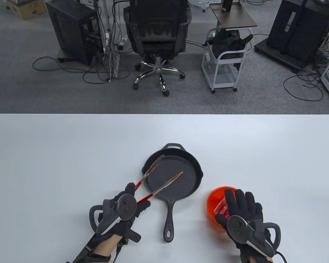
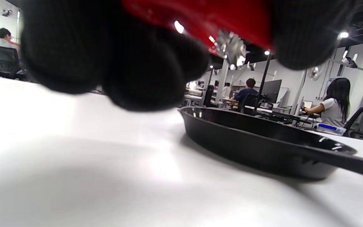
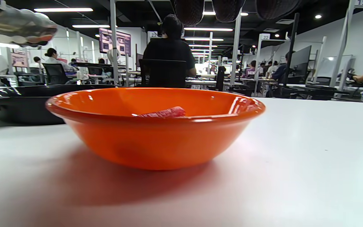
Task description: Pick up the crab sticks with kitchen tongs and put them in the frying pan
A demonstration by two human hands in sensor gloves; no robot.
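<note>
My left hand grips the red handles of the metal kitchen tongs; its gloved fingers curl round the red handle. The tongs' arms stand apart with nothing between them, their tips above the left half of the black frying pan, which holds nothing. Right of the pan's handle sits an orange bowl with pink crab sticks inside. My right hand lies over the bowl's near right side with straight fingers. From the right wrist I see the bowl, one crab stick and my fingertips above.
The white table has rounded far corners. The pan's long handle points toward me between my hands. Beyond the table stand an office chair, a white cart and computer towers on grey carpet.
</note>
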